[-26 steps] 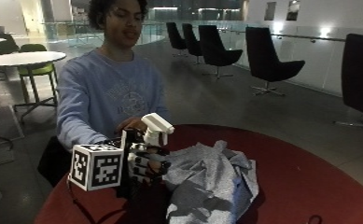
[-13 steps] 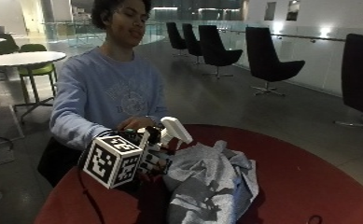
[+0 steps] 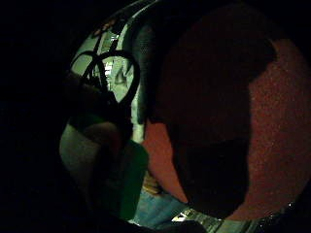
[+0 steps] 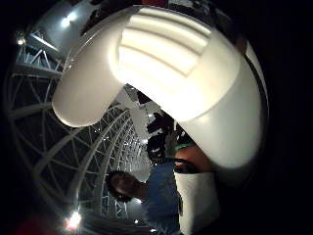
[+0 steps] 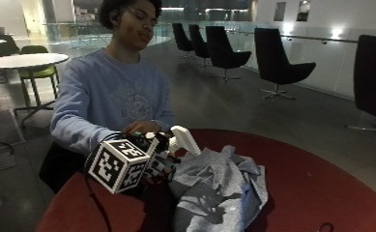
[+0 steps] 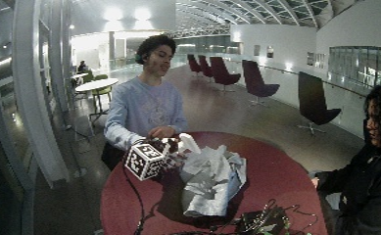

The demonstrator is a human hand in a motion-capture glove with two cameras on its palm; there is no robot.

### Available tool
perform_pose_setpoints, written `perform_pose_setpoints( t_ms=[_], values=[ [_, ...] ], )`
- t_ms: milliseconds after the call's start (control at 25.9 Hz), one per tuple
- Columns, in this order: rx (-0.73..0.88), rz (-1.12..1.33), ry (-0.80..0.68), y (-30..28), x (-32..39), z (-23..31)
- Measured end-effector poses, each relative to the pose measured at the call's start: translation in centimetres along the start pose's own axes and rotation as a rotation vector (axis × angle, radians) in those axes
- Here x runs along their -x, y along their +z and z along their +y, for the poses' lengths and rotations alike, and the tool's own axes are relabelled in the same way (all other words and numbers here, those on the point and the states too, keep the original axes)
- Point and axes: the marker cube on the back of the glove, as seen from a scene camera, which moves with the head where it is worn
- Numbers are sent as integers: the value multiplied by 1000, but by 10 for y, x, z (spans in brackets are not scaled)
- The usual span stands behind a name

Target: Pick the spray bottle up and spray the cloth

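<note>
A spray bottle (image 5: 184, 140) with a white spray head stands tilted over the near left part of the round red table (image 5: 316, 183). My gloved right hand (image 5: 158, 162) grips the bottle below the head, fingers curled round it. The nozzle points at a crumpled grey cloth (image 5: 223, 193) heaped right beside it. The bare left hand (image 5: 142, 127) rests just behind the bottle. In the thumb side palm view the white spray head (image 4: 166, 78) fills most of the picture. The wide view shows the bottle (image 6: 189, 143) against the cloth (image 6: 209, 178).
A dark device with cables (image 6: 262, 223) lies at the table's front edge. Red tabletop (image 3: 272, 136) stretches out beyond the cloth. Black chairs (image 5: 278, 63) and a white table (image 5: 20, 60) stand well behind the person.
My gloved hand has swung the bottle to the right and slightly down, so its white head now sits closer to the cloth. The cloth has not moved.
</note>
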Motion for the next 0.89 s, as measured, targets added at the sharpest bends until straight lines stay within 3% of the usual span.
perform_pose_setpoints(
  t_ms=[886],
  values=[
    [27, 46, 77, 11, 6, -2]
  ],
)
